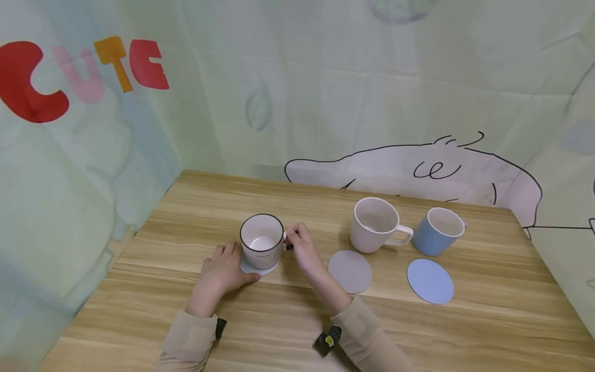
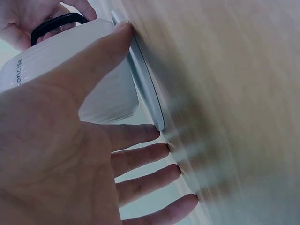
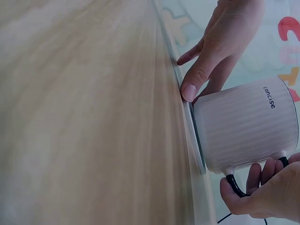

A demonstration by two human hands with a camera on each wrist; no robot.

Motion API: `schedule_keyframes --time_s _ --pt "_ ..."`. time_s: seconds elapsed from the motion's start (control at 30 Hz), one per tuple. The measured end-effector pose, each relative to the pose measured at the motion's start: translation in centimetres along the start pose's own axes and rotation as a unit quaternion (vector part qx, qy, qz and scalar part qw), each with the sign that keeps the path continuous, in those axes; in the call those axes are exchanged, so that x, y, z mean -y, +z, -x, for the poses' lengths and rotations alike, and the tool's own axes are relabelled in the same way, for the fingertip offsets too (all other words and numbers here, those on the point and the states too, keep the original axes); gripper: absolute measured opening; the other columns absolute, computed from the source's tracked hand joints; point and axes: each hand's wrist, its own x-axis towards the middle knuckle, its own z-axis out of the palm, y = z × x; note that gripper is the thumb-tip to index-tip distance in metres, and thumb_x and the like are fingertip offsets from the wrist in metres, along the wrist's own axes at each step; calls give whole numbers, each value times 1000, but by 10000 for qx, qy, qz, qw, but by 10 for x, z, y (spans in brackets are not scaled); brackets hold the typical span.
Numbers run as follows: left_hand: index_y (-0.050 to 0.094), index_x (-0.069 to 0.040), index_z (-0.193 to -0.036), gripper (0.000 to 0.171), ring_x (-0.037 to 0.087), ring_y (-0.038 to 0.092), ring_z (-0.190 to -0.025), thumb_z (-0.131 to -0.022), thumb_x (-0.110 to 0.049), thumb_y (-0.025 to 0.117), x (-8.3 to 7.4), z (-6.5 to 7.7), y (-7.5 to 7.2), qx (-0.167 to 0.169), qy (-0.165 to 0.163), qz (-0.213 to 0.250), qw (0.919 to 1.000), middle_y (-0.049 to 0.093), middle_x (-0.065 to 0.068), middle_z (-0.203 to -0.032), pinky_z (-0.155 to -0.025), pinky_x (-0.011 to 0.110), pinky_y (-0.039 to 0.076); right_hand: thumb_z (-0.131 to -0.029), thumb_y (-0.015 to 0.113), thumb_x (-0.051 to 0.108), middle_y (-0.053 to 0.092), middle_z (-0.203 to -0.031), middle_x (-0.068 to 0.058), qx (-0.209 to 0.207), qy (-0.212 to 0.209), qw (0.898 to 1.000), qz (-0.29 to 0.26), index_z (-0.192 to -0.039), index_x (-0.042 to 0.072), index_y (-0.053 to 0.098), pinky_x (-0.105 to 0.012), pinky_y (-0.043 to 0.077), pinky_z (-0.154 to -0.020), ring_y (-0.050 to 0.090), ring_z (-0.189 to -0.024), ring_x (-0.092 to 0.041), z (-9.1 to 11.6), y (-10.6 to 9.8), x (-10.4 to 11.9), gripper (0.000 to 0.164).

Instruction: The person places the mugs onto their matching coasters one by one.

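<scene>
A white ribbed mug (image 1: 262, 243) with a black rim and the word "concise" on its side stands over a pale grey coaster (image 1: 248, 268). My right hand (image 1: 302, 247) grips its black handle (image 2: 58, 22), fingers curled through the loop. Around the coaster's left side my left hand (image 1: 226, 268) is spread, thumb and index fingertip at its edge. In the left wrist view the other fingers (image 2: 147, 185) reach out straight, tips on the table. Both hands and the mug (image 3: 246, 126) show in the right wrist view, where the mug's base lies right against the coaster (image 3: 194, 136).
To the right on the wooden table (image 1: 279, 330) stand a pale pinkish mug (image 1: 372, 232) and a blue mug (image 1: 432, 238). In front of them lie a grey-mauve coaster (image 1: 349, 272) and a light blue coaster (image 1: 430, 281). A printed cloth (image 1: 325, 93) hangs behind the table.
</scene>
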Motion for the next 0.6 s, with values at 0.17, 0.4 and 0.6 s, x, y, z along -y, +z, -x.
schedule_keyframes --time_s 0.17,0.4,0.6 --pt "34 7 -143 97 44 38 -130 -76 -50 76 0 1 -1 41 16 32 10000 38 26 -146 -95 67 40 -101 39 13 54 -91 -6 26 15 10000 -47 -93 1 48 -38 43 -90 56 -99 -29 -1 2 -1 17" --pt "33 5 -144 98 44 39 -130 -76 -49 76 2 1 -1 28 -6 113 9999 39 24 -145 -95 68 39 -101 40 15 56 -93 -9 56 -31 10000 3 -95 1 49 -42 41 -94 56 -102 -31 0 5 1 18" --pt "38 1 -143 93 43 38 -129 -75 -50 75 4 2 0 65 -265 125 9995 42 21 -142 -93 68 38 -101 39 15 55 -93 -7 126 -7 9999 -2 -96 1 49 -41 41 -94 55 -101 -29 0 7 1 18"
